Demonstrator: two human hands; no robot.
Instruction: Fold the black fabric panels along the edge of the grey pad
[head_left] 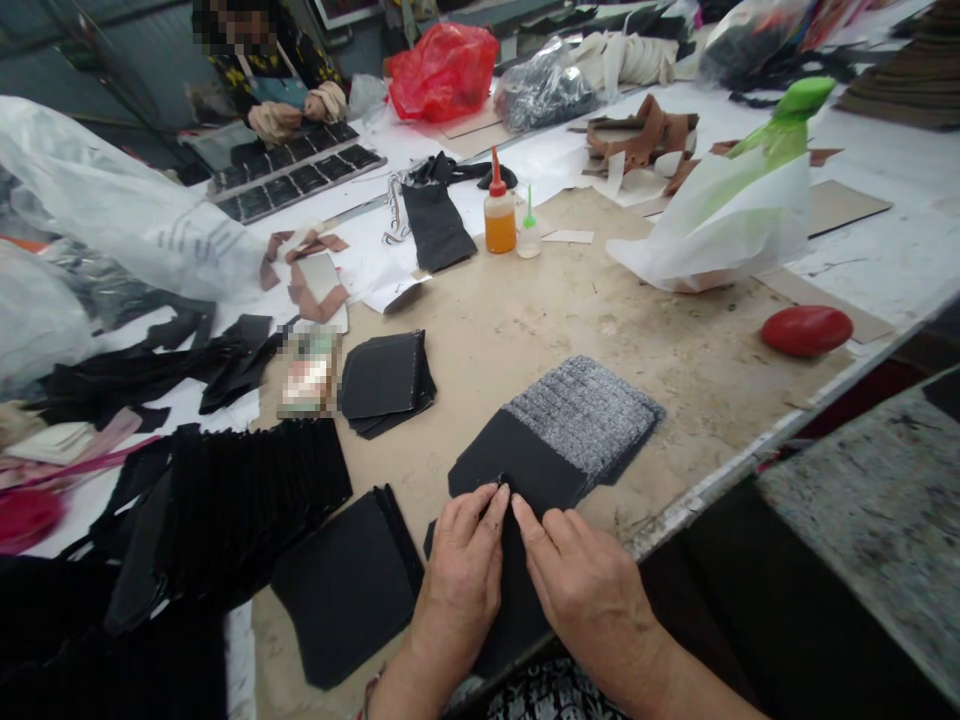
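Note:
My left hand (461,565) and my right hand (581,580) meet over a black fabric piece (517,610) at the table's near edge. The left thumb and fingers pinch its far edge. Right beside them, the right thumb and index finger are closed on the same edge; the fingers hide part of it. Just beyond the fingertips lies a fanned stack of black pieces with grey speckled ends (589,415). To the left of my left hand sits a stack of black panels (349,590), and a smaller black stack (382,375) lies farther back.
Many black pieces (255,500) stand in a row at left. Glue-like bottles, one orange (499,222) and one clear (528,238), stand mid-table. A red oval object (806,330) lies right, near a white-and-green bag (727,220). Across the table, a person (277,80) handles black pieces.

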